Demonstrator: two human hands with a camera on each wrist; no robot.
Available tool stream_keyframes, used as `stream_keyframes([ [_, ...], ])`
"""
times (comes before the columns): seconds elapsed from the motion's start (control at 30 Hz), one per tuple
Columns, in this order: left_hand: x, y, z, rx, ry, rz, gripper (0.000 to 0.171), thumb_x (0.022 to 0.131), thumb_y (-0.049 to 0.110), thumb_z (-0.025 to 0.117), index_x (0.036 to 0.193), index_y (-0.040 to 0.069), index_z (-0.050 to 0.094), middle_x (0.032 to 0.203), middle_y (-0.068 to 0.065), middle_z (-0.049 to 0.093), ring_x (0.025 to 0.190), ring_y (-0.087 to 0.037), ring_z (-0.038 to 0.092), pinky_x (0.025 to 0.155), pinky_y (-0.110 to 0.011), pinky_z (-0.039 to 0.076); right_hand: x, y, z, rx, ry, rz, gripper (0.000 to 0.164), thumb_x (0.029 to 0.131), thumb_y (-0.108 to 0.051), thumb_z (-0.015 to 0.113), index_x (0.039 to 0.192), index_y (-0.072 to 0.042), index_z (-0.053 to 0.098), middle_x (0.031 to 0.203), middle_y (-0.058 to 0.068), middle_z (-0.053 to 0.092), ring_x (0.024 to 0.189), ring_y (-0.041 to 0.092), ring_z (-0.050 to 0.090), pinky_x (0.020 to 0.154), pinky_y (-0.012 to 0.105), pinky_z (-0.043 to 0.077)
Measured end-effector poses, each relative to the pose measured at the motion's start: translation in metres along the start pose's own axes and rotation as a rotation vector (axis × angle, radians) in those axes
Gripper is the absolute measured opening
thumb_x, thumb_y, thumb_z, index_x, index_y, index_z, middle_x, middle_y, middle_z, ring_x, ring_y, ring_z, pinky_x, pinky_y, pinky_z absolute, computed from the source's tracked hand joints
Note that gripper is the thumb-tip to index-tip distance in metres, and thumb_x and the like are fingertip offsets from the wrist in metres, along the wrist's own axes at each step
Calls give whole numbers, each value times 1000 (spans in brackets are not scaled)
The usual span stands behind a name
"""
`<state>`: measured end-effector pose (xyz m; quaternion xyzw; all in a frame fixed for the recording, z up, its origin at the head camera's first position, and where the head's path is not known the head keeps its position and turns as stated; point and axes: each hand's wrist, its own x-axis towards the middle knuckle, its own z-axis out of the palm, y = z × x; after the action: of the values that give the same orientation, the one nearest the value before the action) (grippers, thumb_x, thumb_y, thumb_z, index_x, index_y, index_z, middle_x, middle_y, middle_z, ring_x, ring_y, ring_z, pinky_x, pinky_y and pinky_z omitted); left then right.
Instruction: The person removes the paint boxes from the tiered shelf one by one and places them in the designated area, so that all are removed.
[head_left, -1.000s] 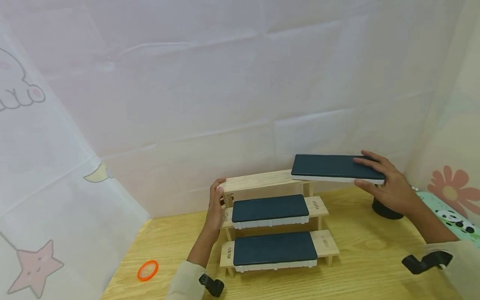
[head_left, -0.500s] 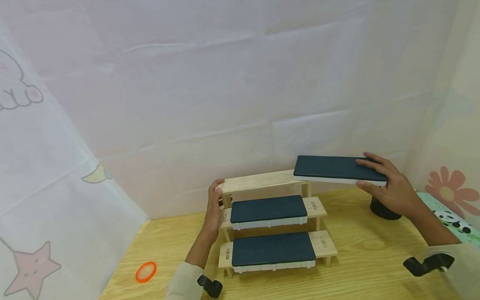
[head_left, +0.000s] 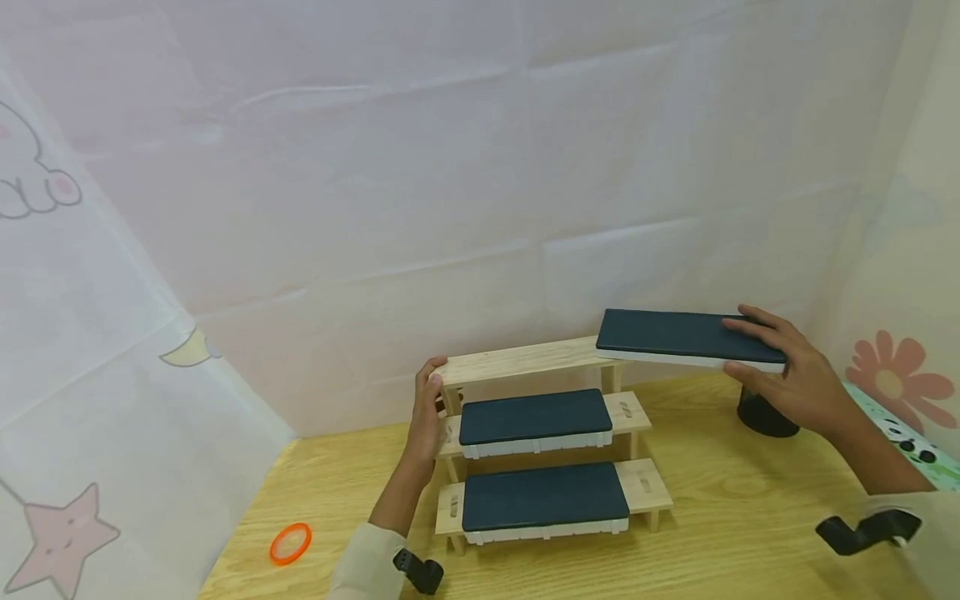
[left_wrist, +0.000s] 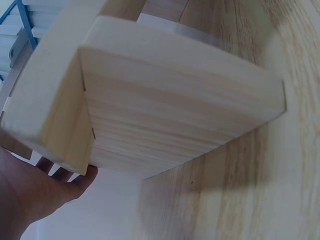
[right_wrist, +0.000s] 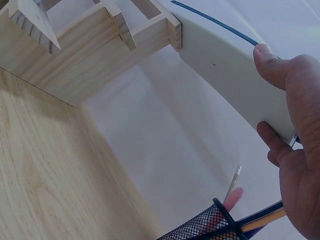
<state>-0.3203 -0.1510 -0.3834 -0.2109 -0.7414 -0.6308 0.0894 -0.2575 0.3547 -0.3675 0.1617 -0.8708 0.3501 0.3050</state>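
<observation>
1. Gripping a blue-topped box (head_left: 667, 332) in the right hand (head_left: 801, 377), mostly beyond the right edge of the top shelf (head_left: 517, 360).
2. Holding the top shelf by its left edge with the left hand (head_left: 426, 417).

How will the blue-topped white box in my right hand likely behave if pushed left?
The blue-topped white box looks stiff: its edges run straight though the right hand grips only one end. Its smooth white face suggests it may slide easily. Released now, it would probably tip, since most of it lies beyond the top shelf.
</observation>
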Motion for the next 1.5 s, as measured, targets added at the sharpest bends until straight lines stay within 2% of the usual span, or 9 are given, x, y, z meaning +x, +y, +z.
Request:
stream_keyframes([
  [0.07, 0, 1, 0, 2, 1, -1, 48, 111, 31, 21, 157, 15, 24, 151, -12, 28, 127, -48, 40, 101, -57, 32, -1, 1, -1, -8, -1, 1, 67, 89, -13, 78, 149, -24, 51, 162, -4, 26, 143, 39, 31, 72, 3, 40],
  [0.17, -1, 3, -1, -3, 3, -3, 48, 112, 31, 22, 156, 15, 25, 151, -12, 28, 128, -49, 40, 101, -56, 32, -2, 3, -3, -7, -1, -6, 67, 89, -12, 78, 149, -24, 50, 162, -7, 25, 144, 15, 31, 66, 8, 46],
  [0.27, -1, 4, -1, -2, 3, -4, 47, 112, 30, 22, 156, 15, 25, 152, -12, 28, 128, -48, 40, 101, -57, 32, -4, 3, -4, 2, 1, -14, 67, 89, -10, 77, 149, -22, 50, 162, -7, 24, 135, -8, 28, 60, 17, 49],
  [0.33, -1, 4, -2, 2, 2, -5, 47, 111, 30, 22, 156, 15, 25, 151, -12, 28, 128, -47, 40, 102, -58, 32, -5, 3, -5, 14, 0, -15, 67, 89, -9, 76, 149, -21, 50, 162, -7, 23, 127, -14, 31, 57, 21, 51],
  [0.6, -1, 3, -2, 2, 2, -4, 48, 111, 31, 22, 156, 15, 24, 150, -12, 29, 129, -48, 39, 102, -60, 31, -7, 5, -7, 30, 2, -19, 66, 90, -7, 75, 150, -19, 49, 163, -4, 23, 130, -13, 29, 54, 23, 53],
  [0.93, -1, 3, -1, 5, 1, -12, 48, 111, 32, 21, 156, 17, 25, 153, -10, 27, 130, -45, 38, 102, -56, 32, -12, 9, -14, 4, -1, 15, 67, 92, -11, 74, 152, -23, 46, 163, -9, 20, 124, -16, 29, 65, 11, 48],
  [1.3, -2, -1, -2, 13, 1, 1, 48, 111, 31, 22, 156, 15, 25, 153, -11, 27, 127, -38, 41, 102, -57, 31, -18, 7, -20, 3, 27, 8, 66, 91, -9, 74, 150, -20, 48, 163, -5, 24, 126, -13, 31, 72, 3, 41],
  [1.4, -2, -1, -2, 11, 3, 5, 47, 111, 31, 22, 156, 15, 25, 154, -11, 26, 127, -37, 40, 102, -58, 31, -19, 7, -22, -25, 41, 22, 67, 90, -12, 75, 150, -23, 49, 163, -9, 23, 138, -2, 29, 76, 2, 36],
  [1.5, -1, -1, -3, 2, 3, 6, 47, 111, 31, 23, 156, 15, 26, 154, -10, 25, 128, -39, 38, 103, -59, 30, -19, 9, -23, -71, 52, 9, 67, 90, -14, 77, 150, -23, 49, 163, -7, 24, 147, 24, 27, 77, 4, 33],
])
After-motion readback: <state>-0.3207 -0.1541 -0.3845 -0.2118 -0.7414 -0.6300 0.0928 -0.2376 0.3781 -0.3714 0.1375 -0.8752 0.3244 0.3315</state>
